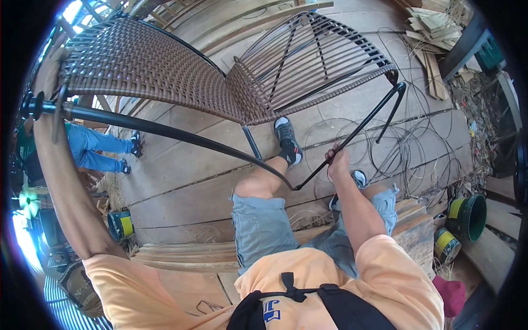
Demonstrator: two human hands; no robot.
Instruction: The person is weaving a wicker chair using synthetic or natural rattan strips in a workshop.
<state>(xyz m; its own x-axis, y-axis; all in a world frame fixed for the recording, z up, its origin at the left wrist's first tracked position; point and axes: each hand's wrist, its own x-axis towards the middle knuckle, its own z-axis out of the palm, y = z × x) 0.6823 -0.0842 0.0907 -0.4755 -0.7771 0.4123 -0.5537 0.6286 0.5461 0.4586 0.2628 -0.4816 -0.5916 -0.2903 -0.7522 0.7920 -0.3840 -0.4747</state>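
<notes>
A woven chair (148,66) with brown plastic strands on a black metal frame lies tilted across the space in front of me. One section is tightly woven; the other section (308,66) carries spaced parallel strands with gaps. My left hand (52,69) is closed at the chair's far left edge, its fingers partly hidden and dim. My right hand (337,163) is wrapped round a thin black tube (366,124) of the frame, right of centre. A thicker black tube (165,131) runs from beside my left wrist to a joint near my knees.
Loose dark strands (399,157) lie coiled on the plank floor (181,203) at right. Stacked boards (187,256) are under my legs. Green buckets (473,217) stand at right, another bucket (120,224) at left. Wood scraps (434,33) pile at far right. Another person (96,146) stands at left.
</notes>
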